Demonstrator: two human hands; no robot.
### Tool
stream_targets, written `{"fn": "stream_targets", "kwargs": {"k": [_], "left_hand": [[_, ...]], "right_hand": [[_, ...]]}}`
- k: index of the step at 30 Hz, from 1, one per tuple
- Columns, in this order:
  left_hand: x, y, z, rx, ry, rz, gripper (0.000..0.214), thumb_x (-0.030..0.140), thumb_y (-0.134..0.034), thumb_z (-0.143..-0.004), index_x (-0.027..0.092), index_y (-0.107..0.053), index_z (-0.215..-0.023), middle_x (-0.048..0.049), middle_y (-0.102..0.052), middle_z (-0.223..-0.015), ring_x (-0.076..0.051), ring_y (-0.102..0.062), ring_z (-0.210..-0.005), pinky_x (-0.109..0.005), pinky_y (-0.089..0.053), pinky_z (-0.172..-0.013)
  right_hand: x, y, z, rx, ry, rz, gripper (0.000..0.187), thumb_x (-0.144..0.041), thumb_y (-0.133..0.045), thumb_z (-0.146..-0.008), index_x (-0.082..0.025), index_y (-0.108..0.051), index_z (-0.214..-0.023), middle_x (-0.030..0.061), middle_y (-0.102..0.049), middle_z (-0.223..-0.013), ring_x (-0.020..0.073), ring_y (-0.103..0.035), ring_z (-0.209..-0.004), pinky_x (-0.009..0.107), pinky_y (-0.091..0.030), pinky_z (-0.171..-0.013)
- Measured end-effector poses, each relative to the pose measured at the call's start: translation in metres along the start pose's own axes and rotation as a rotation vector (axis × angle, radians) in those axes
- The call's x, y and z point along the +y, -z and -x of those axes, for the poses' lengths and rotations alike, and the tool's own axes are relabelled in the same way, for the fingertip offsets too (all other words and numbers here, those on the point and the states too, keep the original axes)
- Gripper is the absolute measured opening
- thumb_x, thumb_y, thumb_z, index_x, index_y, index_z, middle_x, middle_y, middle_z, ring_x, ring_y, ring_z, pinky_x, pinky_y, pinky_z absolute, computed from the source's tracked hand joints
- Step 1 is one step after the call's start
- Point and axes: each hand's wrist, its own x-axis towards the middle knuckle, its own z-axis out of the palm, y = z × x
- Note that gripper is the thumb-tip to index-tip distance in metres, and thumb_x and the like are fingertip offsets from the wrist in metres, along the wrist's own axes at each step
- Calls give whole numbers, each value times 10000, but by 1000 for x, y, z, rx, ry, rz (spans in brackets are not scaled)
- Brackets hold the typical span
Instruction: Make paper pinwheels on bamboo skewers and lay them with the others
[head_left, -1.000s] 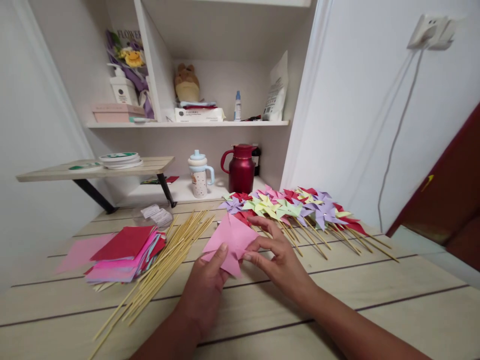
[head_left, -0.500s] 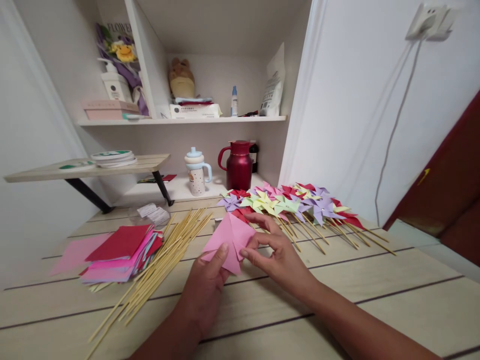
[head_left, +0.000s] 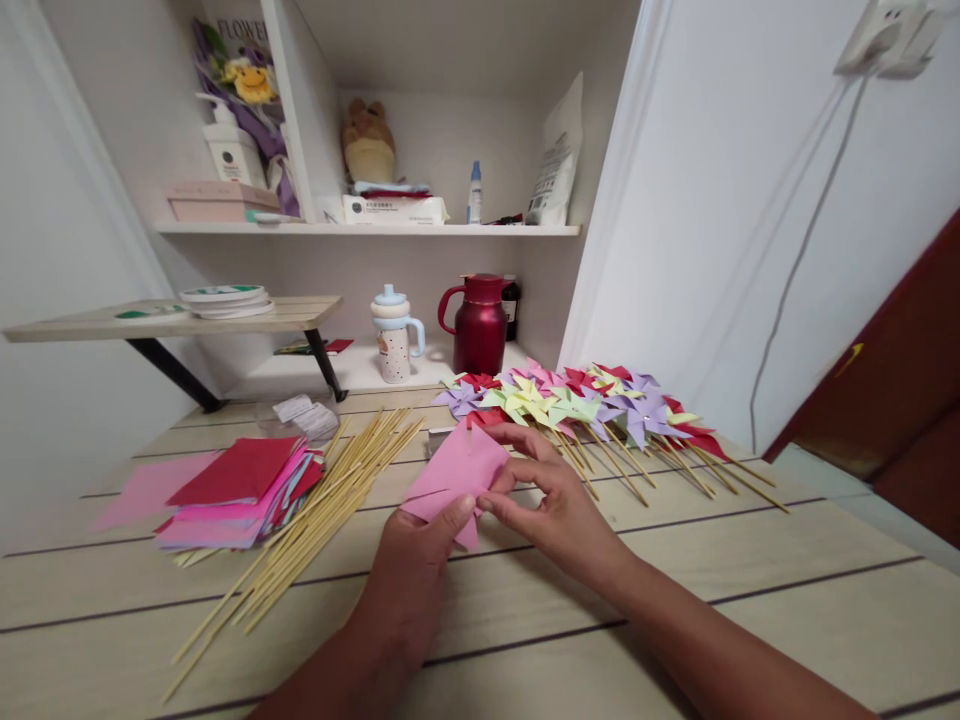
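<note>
A pink sheet of paper (head_left: 466,465) with slits cut in it is held up above the table between both hands. My left hand (head_left: 424,545) grips its lower left part, the thumb pressed on top and the fingers hidden beneath. My right hand (head_left: 551,495) pinches the sheet's lower right edge between thumb and fingers, with the index finger curved near its top corner. Beyond my right hand lie many finished paper pinwheels (head_left: 570,405) on sticks. To the left are a bundle of thin wooden sticks (head_left: 337,500) and a stack of coloured paper (head_left: 232,475).
A clear container (head_left: 307,415) with white slips stands behind the sticks. At the back are a spotted cup (head_left: 394,340) and a red jug (head_left: 480,330). A small raised shelf (head_left: 300,310) stands at the left, bearing white discs. A cord (head_left: 795,260) hangs at the right.
The pink paper has shifted in my hands: a flap that stood folded over its middle now lies flatter. My left thumb has moved slightly right. The view has tilted a little.
</note>
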Motion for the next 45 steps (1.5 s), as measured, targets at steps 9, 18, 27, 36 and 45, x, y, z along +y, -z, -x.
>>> {"fn": "stream_targets", "kwargs": {"k": [9,18,27,36,45], "left_hand": [[6,7,1,169,-122,-345,380,321,-737,-730,188,-555,-424,1,-624,-605,-173,-577,-716,-266,-438,-728],[8,9,-5,203,-176,-570,249,204,-812,-614,196,-773,-860,-39,-753,-789,-218,-642,-723,-271,-454,-676],[11,2,3,123,-337,-725,395,137,-786,-648,315,-771,-1000,5,-766,-1033,-215,-683,-922,-243,-465,-826],[6,7,3,118,-385,-805,343,210,-779,-694,357,-771,-1004,-4,-767,-1002,-244,-652,-961,-301,-422,-929],[5,16,0,6,-741,-1183,554,157,-618,-846,335,-519,-1361,33,-768,-901,-202,-662,-885,-376,-439,-949]], "right_hand": [[-4,4,3,18,21,8,325,-286,-781,-759,-278,-673,-1065,86,-506,-1364,303,-451,-1312,508,-393,-1081],[-1,14,1,-17,-85,-219,991,-285,-793,-743,-363,-174,-1512,112,-487,-1417,291,-483,-1305,513,-420,-1068],[-11,18,1,-153,-73,71,509,-200,-824,-691,-290,-661,-1165,56,-677,-1114,272,-609,-1043,442,-507,-871],[-14,18,0,-79,-155,-79,513,-114,-759,-709,-278,-609,-1171,8,-683,-966,218,-654,-902,362,-516,-797],[-8,12,2,-104,52,216,151,-288,-815,-746,-229,-727,-854,11,-702,-770,212,-586,-801,365,-400,-790]]}}
